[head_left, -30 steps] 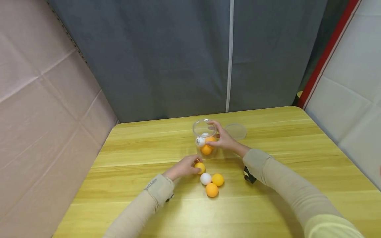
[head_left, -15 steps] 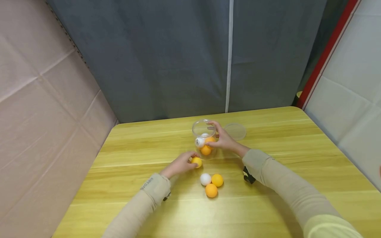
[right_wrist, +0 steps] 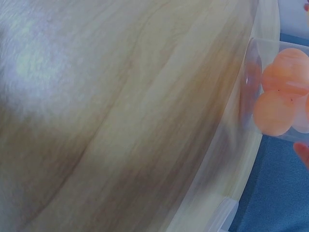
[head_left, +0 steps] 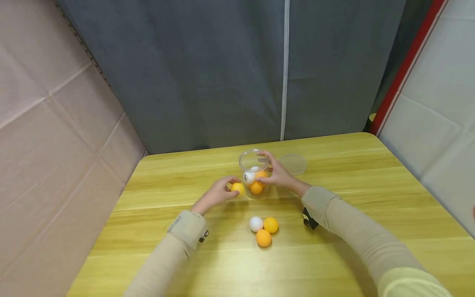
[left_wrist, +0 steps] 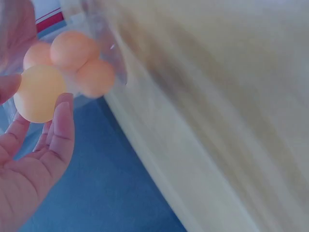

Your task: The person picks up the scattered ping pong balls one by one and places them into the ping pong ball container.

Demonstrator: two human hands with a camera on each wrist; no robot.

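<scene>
Left hand [head_left: 217,193] pinches yellow ball [head_left: 237,188]; right hand [head_left: 278,175] grips clear jar [head_left: 254,173]. Risk: a ball striking the rim may bounce off the desk [head_left: 334,247].

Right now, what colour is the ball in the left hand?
Yellow; the ball shows best in the head view.

Left hand [head_left: 219,192] lifted up-left from beside the ball cluster [head_left: 263,230], its yellow ball [head_left: 237,188] now against the clear jar [head_left: 255,173]
</scene>
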